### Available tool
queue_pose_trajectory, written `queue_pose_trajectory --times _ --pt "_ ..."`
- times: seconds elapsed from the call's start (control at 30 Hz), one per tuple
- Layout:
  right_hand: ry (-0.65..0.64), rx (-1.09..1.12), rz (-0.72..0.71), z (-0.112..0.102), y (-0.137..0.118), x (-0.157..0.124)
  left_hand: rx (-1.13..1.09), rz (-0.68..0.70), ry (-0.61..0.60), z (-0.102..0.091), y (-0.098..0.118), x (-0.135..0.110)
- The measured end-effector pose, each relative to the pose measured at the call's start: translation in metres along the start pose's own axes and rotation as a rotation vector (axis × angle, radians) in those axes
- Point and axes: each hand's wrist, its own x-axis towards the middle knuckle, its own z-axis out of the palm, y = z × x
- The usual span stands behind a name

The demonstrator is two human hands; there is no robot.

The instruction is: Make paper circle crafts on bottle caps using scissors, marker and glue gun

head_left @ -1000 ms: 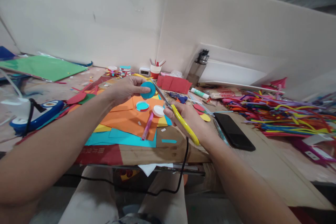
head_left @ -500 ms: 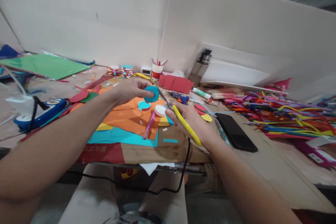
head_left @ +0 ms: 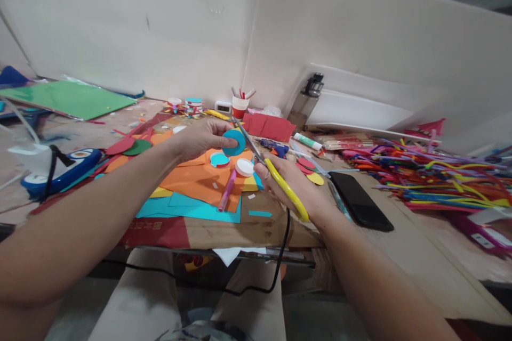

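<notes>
Gripping blue disc point(head_left: 239, 141) and yellow scissors point(head_left: 287, 189), hands point(head_left: 203, 138) point(head_left: 299, 181) near orange paper point(head_left: 190, 184), marker point(head_left: 227, 192), phone point(head_left: 362, 202)

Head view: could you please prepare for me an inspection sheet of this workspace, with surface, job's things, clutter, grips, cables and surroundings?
Surface: cardboard, with a narrow blue paper scrap near the front edge.
Job's things: a blue disc, held up; yellow-handled scissors, blades beside it, contact unclear.
Clutter: orange paper, a pink pen-like stick, a black phone, a heap of colourful strands.
Grips: left grip pinches the disc; right grip holds the scissors.
Cables: a black cable loops down over the person's legs; ends unclear.
Surroundings: pale wall panels behind; other people: nothing seen.
</notes>
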Motion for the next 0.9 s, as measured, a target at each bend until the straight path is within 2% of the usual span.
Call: queue_pose_trajectory --times 0.17,0.33,0.63,0.9 --pt "-0.007 -0.013 -0.003 0.001 0.001 0.0 0.052 -0.001 -0.046 -0.003 0.0 0.0" --pt "-0.017 -0.012 -0.009 0.0 0.002 0.001 0.084 -0.006 -0.035 -0.004 0.003 0.0" --pt "-0.048 -0.038 0.043 0.002 0.007 0.004 0.154 -0.105 -0.027 -0.012 0.011 -0.003" --pt "-0.059 -0.089 0.051 0.002 0.008 0.005 0.213 -0.131 -0.017 -0.011 0.017 -0.006"
